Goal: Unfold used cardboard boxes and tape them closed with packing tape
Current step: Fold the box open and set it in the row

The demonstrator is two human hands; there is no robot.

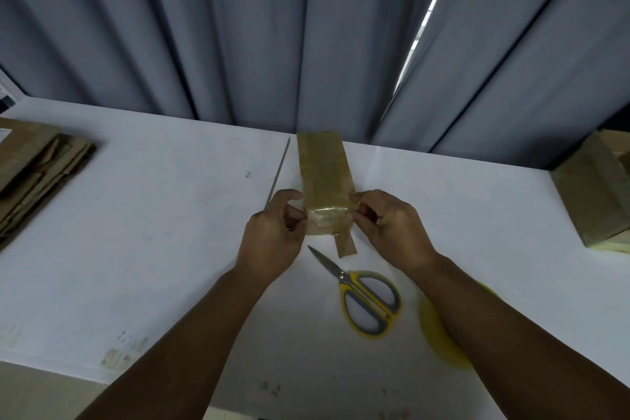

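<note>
**Both hands hold the near end of a taped box**

Seen from the head camera, a small cardboard box (324, 177) lies on the white surface (153, 232) at mid-scene, its long side running from near to far. Glossy brown tape covers its top and wraps over the near end. The left hand (272, 235) holds the near left edge of the box, its fingers curled round that edge. The right hand (392, 225) pinches the near right corner, its fingers bent onto the taped end. A loose tape strip (346, 247) sticks out from under the near end of the box and lies flat on the surface between the two wrists.

Just near of that strip lie the scissors (370, 298), with yellow and grey handles, blades shut and pointing far-left. A blurred yellow round shape (431, 324) shows to their right, partly hidden by the right forearm; what it is cannot be told. A thin grey metal strip (279, 172) lies just left of the box.

At the far left edge sits a stack of flattened cardboard (37, 174). At the far right stands another brown box (593, 194). Grey curtains (238, 27) hang behind the surface.
</note>
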